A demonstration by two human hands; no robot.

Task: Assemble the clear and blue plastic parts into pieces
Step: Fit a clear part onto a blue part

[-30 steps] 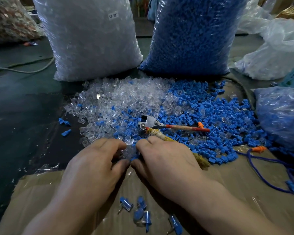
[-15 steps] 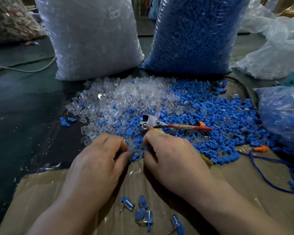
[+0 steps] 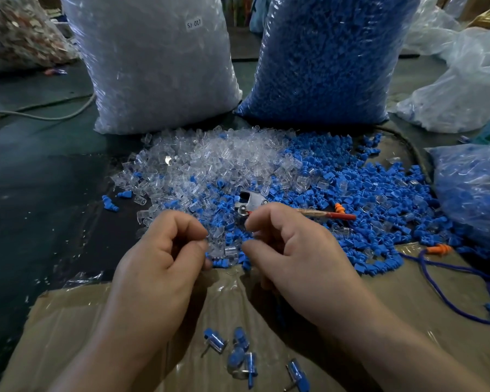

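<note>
Head view: glossy clear caps [image 3: 210, 159] heaped beside ribbed blue plugs [image 3: 365, 193].

I can see a red-handled metal tool [image 3: 320, 213] mid-scene. Orange earplugs [image 3: 439, 248] on a blue cord [image 3: 436, 291] lie right, cardboard [image 3: 68, 321] nearest, and a grey cable [image 3: 40, 117] far left.

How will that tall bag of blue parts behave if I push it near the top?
The bag of blue parts is packed full, so it is probably heavy and would resist a light push. Its thin film looks soft, so it would likely dent before sliding. Standing tall and upright, it might topple if pushed high.
</note>
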